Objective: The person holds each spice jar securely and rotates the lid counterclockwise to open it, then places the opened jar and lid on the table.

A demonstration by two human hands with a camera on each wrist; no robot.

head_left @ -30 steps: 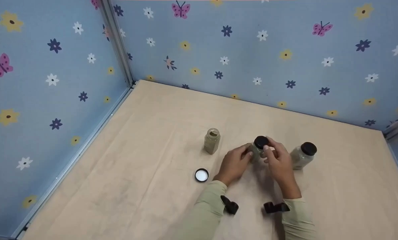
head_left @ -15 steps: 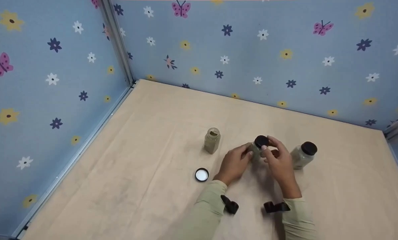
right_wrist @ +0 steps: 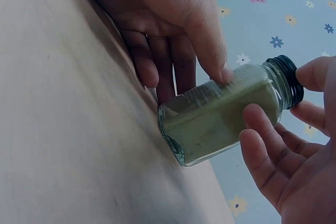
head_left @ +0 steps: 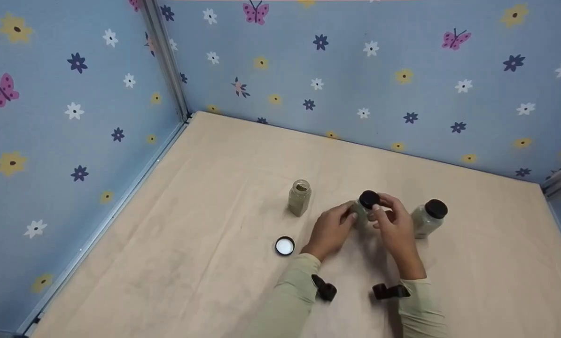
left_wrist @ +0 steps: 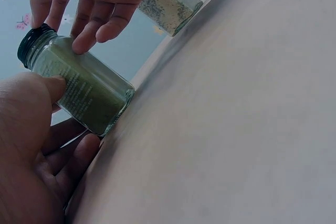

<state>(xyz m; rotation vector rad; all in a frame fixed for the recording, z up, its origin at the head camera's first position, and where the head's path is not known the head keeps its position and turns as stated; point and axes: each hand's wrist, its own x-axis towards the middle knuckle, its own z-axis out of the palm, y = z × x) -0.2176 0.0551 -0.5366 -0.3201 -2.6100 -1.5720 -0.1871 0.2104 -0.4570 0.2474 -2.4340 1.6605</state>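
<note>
A square glass spice jar [right_wrist: 215, 116] of green powder, with printed text on its side, stands on the table between my hands. My left hand [head_left: 330, 231] holds its body, thumb on one face and fingers behind, as the left wrist view shows. My right hand [head_left: 395, 230] pinches the jar's black screw lid [head_left: 369, 199] between thumb and forefinger. The other right fingers lie along the glass. To the left stands a lidless jar [head_left: 299, 199] of greenish contents. A black lid [head_left: 284, 246] lies near it, white inside facing up.
Just right of my right hand is another black-capped jar [head_left: 428, 219], with flaky herbs showing in the left wrist view. A beige cloth [head_left: 191, 225] covers the table. Blue flowered panels [head_left: 346, 70] rise at the back and sides.
My right thumb and fingers have shifted slightly around the lid. The left hand, the held jar and the other jars keep their places.
</note>
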